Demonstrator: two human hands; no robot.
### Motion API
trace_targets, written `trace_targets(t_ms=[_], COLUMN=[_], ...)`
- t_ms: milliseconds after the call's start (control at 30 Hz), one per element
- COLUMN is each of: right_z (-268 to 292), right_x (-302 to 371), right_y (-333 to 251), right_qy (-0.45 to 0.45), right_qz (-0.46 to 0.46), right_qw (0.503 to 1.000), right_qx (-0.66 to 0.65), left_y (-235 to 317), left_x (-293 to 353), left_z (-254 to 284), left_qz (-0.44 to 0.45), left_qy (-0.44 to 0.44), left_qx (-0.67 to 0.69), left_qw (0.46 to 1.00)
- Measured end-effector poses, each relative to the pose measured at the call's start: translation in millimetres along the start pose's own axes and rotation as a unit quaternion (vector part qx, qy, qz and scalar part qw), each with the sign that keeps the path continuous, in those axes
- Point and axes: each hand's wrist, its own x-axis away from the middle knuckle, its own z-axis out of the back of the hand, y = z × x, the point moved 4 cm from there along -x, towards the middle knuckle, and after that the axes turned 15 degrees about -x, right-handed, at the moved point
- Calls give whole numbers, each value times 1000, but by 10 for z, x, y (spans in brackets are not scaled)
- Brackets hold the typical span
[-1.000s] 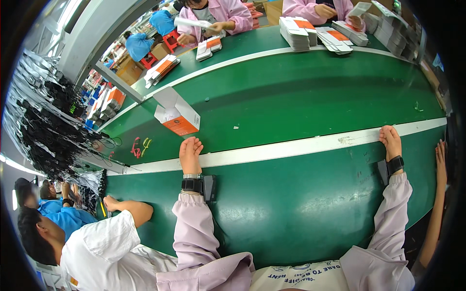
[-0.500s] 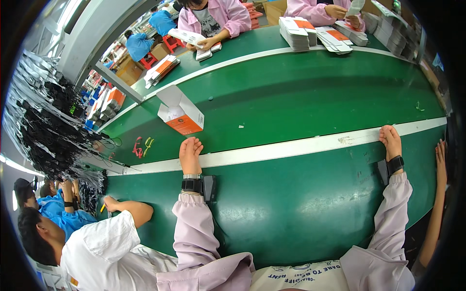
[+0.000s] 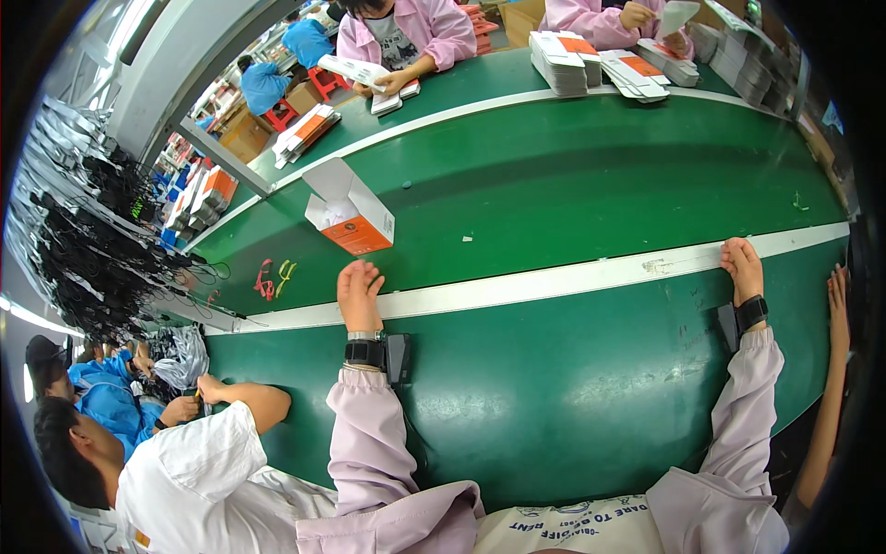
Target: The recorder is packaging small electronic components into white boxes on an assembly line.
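Note:
My left hand (image 3: 360, 294) rests at the white strip along the near edge of the green belt. Its fingers are loosely curled and somewhat apart, with nothing visible in them. Just beyond it on the belt stands an orange-and-white carton (image 3: 358, 226), its top flap up and some white material inside. Far to the right, my right hand (image 3: 743, 270) lies over the same white strip, fingers loosely bent and holding nothing I can see. Each wrist carries a black band with a dark device.
Pink and yellow-green ties (image 3: 269, 280) lie on the belt (image 3: 554, 185) at left. Bundled cables (image 3: 83, 231) hang at far left. A person in white (image 3: 208, 462) sits on my left; another person's arm (image 3: 826, 397) is at far right. Across the belt, people handle flat cartons (image 3: 558, 66).
The carton, the ties and small scraps have shifted slightly right with the belt. My hands have barely moved. At the left, a person in blue has reached down over grey cables.

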Motion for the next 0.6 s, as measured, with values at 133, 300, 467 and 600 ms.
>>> trace_targets(t_ms=[133,300,467,600], right_z=[-11,-61,-105,-137], right_x=[5,27,45,70], right_y=[-15,-29,-50,-98], right_qy=[6,17,15,17], right_qz=[1,6,11,13], right_qw=[1000,1000,999,999], right_qx=[6,22,42,49], left_y=[109,193,118,74], left_x=[-73,-359,-664,-931], left_z=[105,133,61,38], left_qz=[-88,-94,-91,-101], left_qy=[206,216,136,73], left_qx=[-49,-43,13,60], left_qw=[973,971,986,990])
